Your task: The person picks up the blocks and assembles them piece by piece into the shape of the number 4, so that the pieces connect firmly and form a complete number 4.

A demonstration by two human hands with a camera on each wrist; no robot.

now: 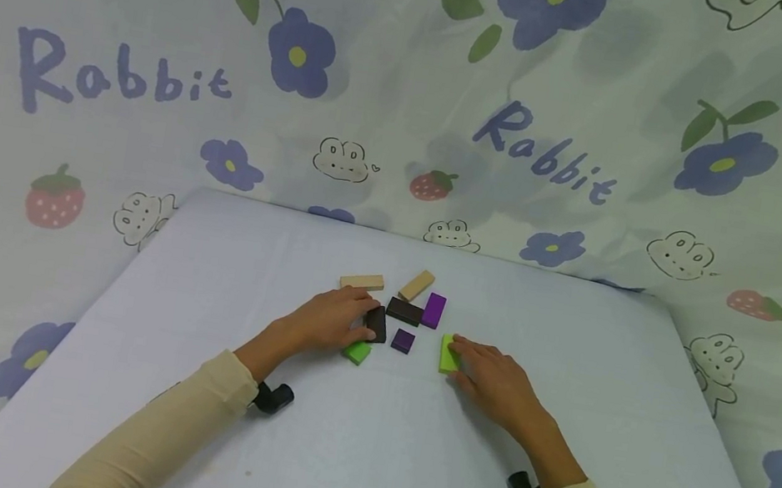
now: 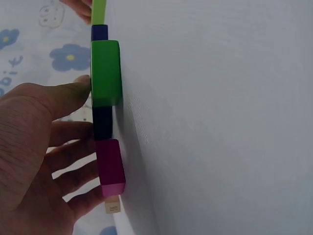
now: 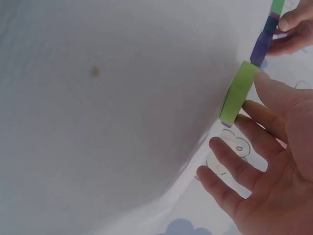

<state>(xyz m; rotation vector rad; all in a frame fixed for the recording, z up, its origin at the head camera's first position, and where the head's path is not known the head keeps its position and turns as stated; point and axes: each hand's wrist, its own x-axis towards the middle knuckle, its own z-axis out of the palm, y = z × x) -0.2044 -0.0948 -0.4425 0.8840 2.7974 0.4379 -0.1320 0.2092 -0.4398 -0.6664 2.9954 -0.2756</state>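
My left hand [image 1: 332, 318] holds a black block [image 1: 376, 324], thumb at its near end and index finger at the far end. Just below the thumb, a green block [image 1: 356, 352] lies partly covered. In the left wrist view a magenta block [image 2: 111, 166] shows beside the other fingers; the hand hides it in the head view. My right hand [image 1: 497, 382] pinches a lime green block [image 1: 448, 355] by its ends between thumb and index finger, the other fingers spread loosely. Between the hands sits a small dark purple block [image 1: 402, 341].
Behind the hands lie a second black block [image 1: 405, 312], a purple block [image 1: 434, 310] touching its right end, and two plain wooden blocks, one on the left [image 1: 363, 281] and one slanted [image 1: 417, 285]. A patterned cloth [image 1: 396, 110] hangs behind the white table [image 1: 359, 458].
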